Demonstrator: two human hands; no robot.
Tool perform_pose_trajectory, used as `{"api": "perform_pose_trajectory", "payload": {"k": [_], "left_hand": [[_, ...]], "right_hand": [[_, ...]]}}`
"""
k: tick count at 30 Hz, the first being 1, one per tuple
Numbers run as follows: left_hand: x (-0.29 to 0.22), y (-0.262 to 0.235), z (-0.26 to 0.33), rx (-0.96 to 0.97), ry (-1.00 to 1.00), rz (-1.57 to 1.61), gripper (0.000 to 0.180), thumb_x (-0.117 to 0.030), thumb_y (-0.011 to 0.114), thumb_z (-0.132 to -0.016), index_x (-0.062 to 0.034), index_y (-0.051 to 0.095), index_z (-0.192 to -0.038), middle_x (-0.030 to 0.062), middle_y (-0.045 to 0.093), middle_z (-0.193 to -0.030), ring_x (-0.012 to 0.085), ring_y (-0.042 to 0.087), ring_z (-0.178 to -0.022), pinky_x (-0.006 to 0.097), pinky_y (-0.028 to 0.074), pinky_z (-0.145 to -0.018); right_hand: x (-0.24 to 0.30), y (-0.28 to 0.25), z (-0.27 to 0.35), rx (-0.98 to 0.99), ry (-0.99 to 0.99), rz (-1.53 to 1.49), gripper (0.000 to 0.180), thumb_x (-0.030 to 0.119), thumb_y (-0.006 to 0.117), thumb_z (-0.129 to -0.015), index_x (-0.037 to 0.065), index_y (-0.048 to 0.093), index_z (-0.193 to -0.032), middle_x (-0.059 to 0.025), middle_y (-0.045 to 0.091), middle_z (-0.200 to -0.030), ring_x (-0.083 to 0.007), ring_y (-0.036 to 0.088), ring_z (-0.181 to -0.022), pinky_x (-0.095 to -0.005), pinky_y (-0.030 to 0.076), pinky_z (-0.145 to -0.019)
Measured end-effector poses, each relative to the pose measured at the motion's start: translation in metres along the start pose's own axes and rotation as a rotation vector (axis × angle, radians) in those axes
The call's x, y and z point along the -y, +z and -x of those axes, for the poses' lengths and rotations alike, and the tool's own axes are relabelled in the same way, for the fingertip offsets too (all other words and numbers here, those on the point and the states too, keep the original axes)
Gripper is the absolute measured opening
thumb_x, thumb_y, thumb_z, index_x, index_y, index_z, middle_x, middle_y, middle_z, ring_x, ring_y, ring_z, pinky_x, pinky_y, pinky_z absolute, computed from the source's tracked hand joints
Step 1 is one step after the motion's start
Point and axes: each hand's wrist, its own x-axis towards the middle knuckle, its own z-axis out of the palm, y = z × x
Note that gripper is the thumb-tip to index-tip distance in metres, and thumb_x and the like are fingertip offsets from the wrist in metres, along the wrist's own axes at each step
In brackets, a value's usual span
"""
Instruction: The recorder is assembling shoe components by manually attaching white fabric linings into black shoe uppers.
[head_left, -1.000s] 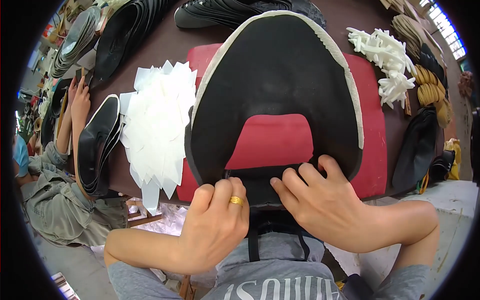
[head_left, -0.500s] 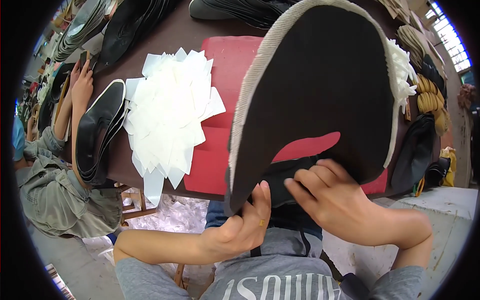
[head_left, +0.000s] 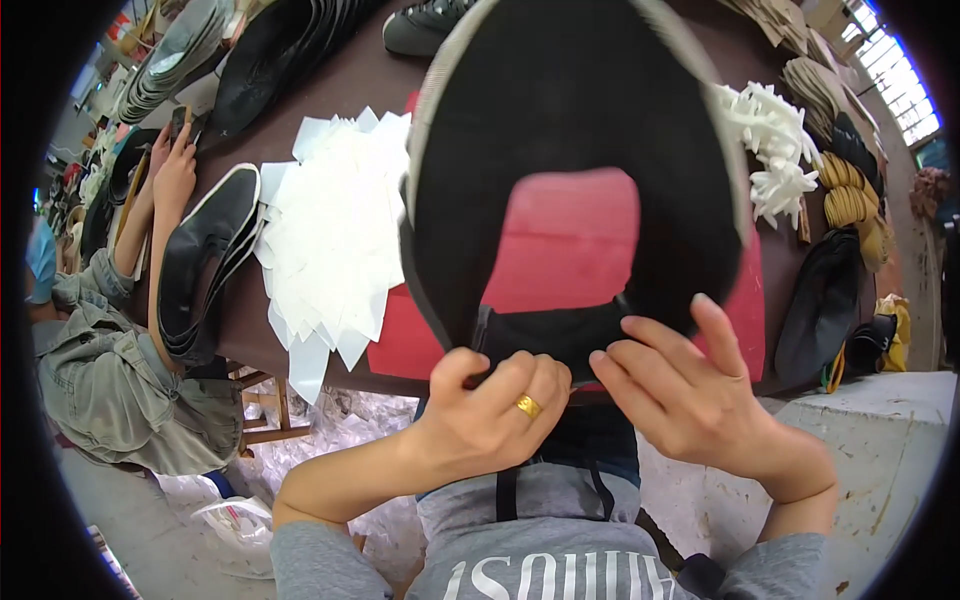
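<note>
Currently: one black shoe upper (head_left: 570, 115), held over a red mat (head_left: 400, 345), its lower band (head_left: 550, 335) at the grip.
Left hand (head_left: 490, 410) clenched on the band's left end; right hand (head_left: 695, 395) fingertips touching its right, pinched or not I cannot tell remotely. Smooth black face, cream ribbed edging (head_left: 437, 80), arched opening; squarer to my camera than half a second ago.

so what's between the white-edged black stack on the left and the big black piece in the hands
In the head view, a pile of white sheets lies between the stack and the black piece, with red mat also showing.
</note>
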Motion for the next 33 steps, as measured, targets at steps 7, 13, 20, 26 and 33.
{"api": "perform_pose_trajectory", "payload": {"k": [7,13,20,26,33], "left_hand": [[-0.018,-0.038,-0.048,-0.743,-0.707,1.765,0.035,-0.023,0.048,-0.099,-0.0087,0.052,-0.131,0.0033,0.059,-0.125,0.0156,0.057,-0.105,0.031,0.043,-0.090],[-0.042,-0.056,-0.042,-0.745,-0.911,2.038,0.043,-0.026,0.039,-0.104,-0.0101,0.037,-0.143,0.0028,0.051,-0.138,0.0173,0.053,-0.119,0.034,0.043,-0.100],[-0.054,-0.075,-0.028,-0.859,-1.083,2.384,0.036,-0.028,0.044,-0.103,-0.0110,0.048,-0.135,0.0069,0.062,-0.123,0.0166,0.060,-0.112,0.033,0.045,-0.099],[-0.069,-0.085,-0.021,-0.888,-1.130,2.424,0.033,-0.026,0.045,-0.102,-0.0091,0.051,-0.130,0.0067,0.063,-0.117,0.0165,0.061,-0.106,0.035,0.045,-0.098],[-0.059,-0.074,0.006,-0.884,-1.295,2.489,0.020,-0.023,0.044,-0.102,-0.0089,0.053,-0.114,0.0029,0.060,-0.097,0.0130,0.057,-0.086,0.033,0.044,-0.086]], "right_hand": [[0.015,-0.061,-0.041,-0.774,0.599,-0.668,0.038,0.016,0.077,-0.075,0.003,0.066,-0.109,-0.0080,0.062,-0.116,-0.0216,0.062,-0.104,-0.0423,0.040,-0.104],[0.019,-0.030,-0.026,-0.498,0.393,-0.903,0.029,0.018,0.082,-0.070,0.004,0.068,-0.091,-0.0030,0.068,-0.094,-0.0175,0.061,-0.089,-0.0443,0.037,-0.105],[0.032,-0.052,-0.024,-0.368,0.443,-0.896,0.023,0.017,0.082,-0.069,0.006,0.066,-0.082,0.0007,0.067,-0.084,-0.0141,0.059,-0.082,-0.0424,0.034,-0.106],[0.041,-0.058,-0.015,-0.297,0.419,-0.954,0.024,0.016,0.082,-0.068,0.007,0.068,-0.084,0.0011,0.067,-0.085,-0.0141,0.058,-0.080,-0.0441,0.032,-0.106],[0.064,-0.065,-0.010,-0.400,0.394,-0.895,0.021,0.011,0.079,-0.070,0.006,0.070,-0.088,-0.0014,0.067,-0.084,-0.0162,0.057,-0.078,-0.0436,0.036,-0.103]]}}
